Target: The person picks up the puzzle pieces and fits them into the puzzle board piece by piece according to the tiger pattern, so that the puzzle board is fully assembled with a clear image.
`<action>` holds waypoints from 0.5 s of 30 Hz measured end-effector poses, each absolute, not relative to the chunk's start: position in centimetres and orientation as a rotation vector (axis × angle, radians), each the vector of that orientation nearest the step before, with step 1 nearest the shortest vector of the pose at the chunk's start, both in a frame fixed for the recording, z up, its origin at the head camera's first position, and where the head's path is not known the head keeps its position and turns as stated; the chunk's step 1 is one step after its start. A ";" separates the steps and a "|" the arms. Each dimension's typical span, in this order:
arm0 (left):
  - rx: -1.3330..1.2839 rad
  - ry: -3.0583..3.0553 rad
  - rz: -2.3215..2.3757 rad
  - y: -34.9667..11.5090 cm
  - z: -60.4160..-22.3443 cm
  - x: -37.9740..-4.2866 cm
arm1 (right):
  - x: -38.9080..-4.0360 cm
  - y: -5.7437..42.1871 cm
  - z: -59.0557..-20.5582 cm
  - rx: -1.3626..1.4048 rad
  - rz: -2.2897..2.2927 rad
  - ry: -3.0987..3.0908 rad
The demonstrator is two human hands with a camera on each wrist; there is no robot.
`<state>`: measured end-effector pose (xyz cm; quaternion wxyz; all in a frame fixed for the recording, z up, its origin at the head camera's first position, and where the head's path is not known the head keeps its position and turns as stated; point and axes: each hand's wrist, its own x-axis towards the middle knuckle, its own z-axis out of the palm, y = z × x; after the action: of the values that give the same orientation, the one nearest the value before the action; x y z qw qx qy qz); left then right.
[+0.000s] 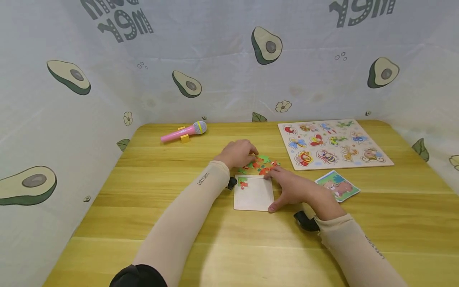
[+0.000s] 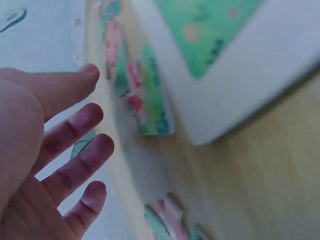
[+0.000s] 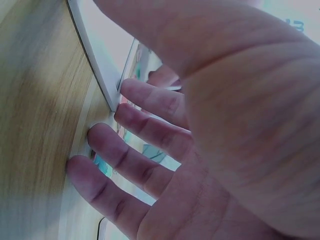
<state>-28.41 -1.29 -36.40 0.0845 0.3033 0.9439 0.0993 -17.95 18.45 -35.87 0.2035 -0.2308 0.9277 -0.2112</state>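
Left hand (image 1: 237, 154): fingers loosely spread, beside the jigsaw pieces (image 1: 264, 159)
Right hand (image 1: 297, 185): spread wide, touching the puzzle tray (image 1: 252, 199)
Upper-left tray corner: green-and-red jigsaw section (image 1: 243, 182)

Play nook: printed curtain (image 1: 222, 59), puzzle board (image 1: 335, 150)

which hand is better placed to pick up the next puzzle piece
Likely the left: the left hand is empty beside the loose pieces, while the right hand spans the right edge of the white tray.
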 end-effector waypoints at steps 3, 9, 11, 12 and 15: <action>0.900 2.811 0.289 -1.0 -36.7 -28.7 | -17.9 18.5 -35.9 -0.649 -0.594 2.589; 0.848 2.801 0.362 -0.9 -37.0 -29.0 | -17.9 18.6 -35.9 -0.644 -0.590 2.592; 0.840 2.792 0.378 -0.9 -37.1 -29.1 | -17.9 18.5 -35.9 -0.643 -0.587 2.594; 0.836 2.789 0.383 -0.9 -37.1 -29.1 | -17.9 18.5 -35.9 -0.644 -0.586 2.594; 0.836 2.786 0.388 -0.8 -37.2 -29.1 | -17.8 18.5 -35.8 -0.645 -0.585 2.596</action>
<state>-29.09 -0.84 -37.15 0.1034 0.2832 0.9443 0.1316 -17.83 18.53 -35.84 0.2005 -0.2306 0.9289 -0.2093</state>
